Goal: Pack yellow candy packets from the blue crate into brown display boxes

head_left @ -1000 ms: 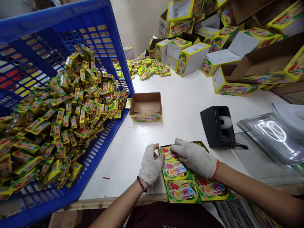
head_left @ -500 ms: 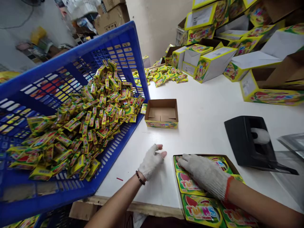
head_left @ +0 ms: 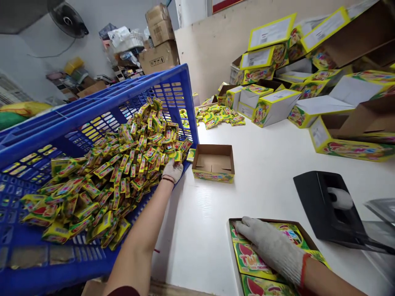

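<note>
My left hand (head_left: pixel 173 171), in a fingerless-looking glove, reaches to the right edge of the blue crate (head_left: pixel 189 111). Its fingers are closed on a small yellow-green candy pack (head_left: pixel 175 156) by the heap of similar packs (head_left: pixel 123 164). Gloved too, my right hand (head_left: pixel 267 242) lies flat over larger "Twins" boxes (head_left: pixel 251 259), which sit in rows in a shallow carton (head_left: pixel 233 242) at the table's front. Between the crate and that carton stands an open, empty display box (head_left: pixel 213 176). One loose pack (head_left: pixel 191 155) lies beside it.
A black tape dispenser (head_left: pixel 327 205) stands on the right of the white table (head_left: pixel 197 230). Display boxes (head_left: pixel 274 107) are piled at the back right. Loose packs (head_left: pixel 219 115) lie behind the empty box. Brown cartons (head_left: pixel 160 57) are stacked beyond the crate.
My left hand has moved from the table, forward and left, to the crate's packs and closed on one. The right hand stays on the boxes. The view has tilted up.
</note>
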Demonstrator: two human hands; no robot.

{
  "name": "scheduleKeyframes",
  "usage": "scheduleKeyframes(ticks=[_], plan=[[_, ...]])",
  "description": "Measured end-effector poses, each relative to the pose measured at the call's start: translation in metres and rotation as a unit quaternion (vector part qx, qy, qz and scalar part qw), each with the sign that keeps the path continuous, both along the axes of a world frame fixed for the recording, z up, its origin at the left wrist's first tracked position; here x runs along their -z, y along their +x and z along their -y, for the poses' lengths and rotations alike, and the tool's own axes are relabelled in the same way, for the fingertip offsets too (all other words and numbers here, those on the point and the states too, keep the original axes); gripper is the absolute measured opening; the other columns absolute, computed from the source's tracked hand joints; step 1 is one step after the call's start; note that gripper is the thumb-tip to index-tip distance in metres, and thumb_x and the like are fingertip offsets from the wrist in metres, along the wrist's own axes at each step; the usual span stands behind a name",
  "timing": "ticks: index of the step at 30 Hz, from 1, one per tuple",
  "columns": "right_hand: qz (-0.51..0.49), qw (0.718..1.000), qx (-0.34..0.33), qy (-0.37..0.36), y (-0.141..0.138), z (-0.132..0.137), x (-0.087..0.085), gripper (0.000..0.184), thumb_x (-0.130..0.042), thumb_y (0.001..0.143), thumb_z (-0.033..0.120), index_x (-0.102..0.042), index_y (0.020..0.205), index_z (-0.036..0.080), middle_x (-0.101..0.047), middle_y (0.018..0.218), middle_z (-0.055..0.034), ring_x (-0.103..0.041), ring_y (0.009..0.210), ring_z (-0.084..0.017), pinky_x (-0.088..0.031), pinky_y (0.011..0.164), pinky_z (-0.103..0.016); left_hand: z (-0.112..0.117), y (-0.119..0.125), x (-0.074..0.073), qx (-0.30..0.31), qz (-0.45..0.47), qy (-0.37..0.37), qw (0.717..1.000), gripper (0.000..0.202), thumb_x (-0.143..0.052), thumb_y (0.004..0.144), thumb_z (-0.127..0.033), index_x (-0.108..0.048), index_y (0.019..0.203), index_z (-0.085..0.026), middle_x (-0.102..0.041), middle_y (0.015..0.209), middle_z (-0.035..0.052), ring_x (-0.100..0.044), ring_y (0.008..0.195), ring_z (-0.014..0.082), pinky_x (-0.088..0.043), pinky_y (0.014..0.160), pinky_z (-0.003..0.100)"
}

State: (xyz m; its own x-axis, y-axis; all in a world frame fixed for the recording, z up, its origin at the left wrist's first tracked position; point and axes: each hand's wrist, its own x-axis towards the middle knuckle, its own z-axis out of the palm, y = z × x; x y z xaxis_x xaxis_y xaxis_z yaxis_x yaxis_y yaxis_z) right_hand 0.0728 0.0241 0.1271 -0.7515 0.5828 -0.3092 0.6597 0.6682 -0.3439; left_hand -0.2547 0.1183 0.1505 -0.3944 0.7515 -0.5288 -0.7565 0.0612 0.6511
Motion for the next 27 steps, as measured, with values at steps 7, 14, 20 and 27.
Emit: scheduleKeyframes(ticks=[7,14,20,27], plan=[[-0.316,0.942,0.115,0.02,0.018,-0.027,-0.013,0.051,-0.039,0.086,0.01,-0.053,0.135,0.02,-0.06,0.124,-0.0127,-0.061,0.112,-0.02,-0.053,0.092,-0.034,0.077,0.091,0.019,0.301,0.124,-0.004,0.946,0.021,-0.061,0.092,-0.033,-0.066,0.096,-0.013,-0.066,0.072,0.005,-0.061,0.056,0.0122,-0.05,0.052,0.021],[-0.227,0.973,0.004,-0.034,0.023,-0.049,-0.068,0.026,-0.045,0.083,0.012,-0.063,0.099,0.019,-0.066,0.091,-0.0057,-0.062,0.087,-0.019,-0.049,0.082,-0.032,0.123,0.139,0.025,0.53,-0.023,-0.059,0.846,0.039,-0.064,0.084,-0.048,-0.067,0.073,-0.011,-0.063,0.062,0.0079,-0.054,0.048,0.0137,-0.04,0.046,0.023],[-0.06,0.974,0.141,-0.165,0.035,-0.038,-0.048,0.023,-0.052,0.081,0.018,-0.059,0.102,0.022,-0.068,0.089,-0.0026,-0.063,0.082,-0.02,-0.046,0.073,-0.029,0.122,0.108,0.03,0.261,-0.189,-0.048,0.946,0.02,-0.077,0.077,-0.03,-0.067,0.075,-0.014,-0.063,0.069,0.0008,-0.053,0.052,0.0077,-0.038,0.046,0.017],[-0.058,0.993,0.071,-0.068,0.017,-0.026,-0.031,0.021,-0.045,0.073,0.003,-0.057,0.076,0.02,-0.058,0.092,-0.0043,-0.058,0.076,-0.015,-0.043,0.071,-0.026,0.073,0.041,0.039,0.01,-0.155,-0.079,0.985,0.024,-0.075,0.083,-0.032,-0.058,0.09,-0.017,-0.062,0.073,-0.002,-0.057,0.052,0.0067,-0.046,0.052,0.018]])
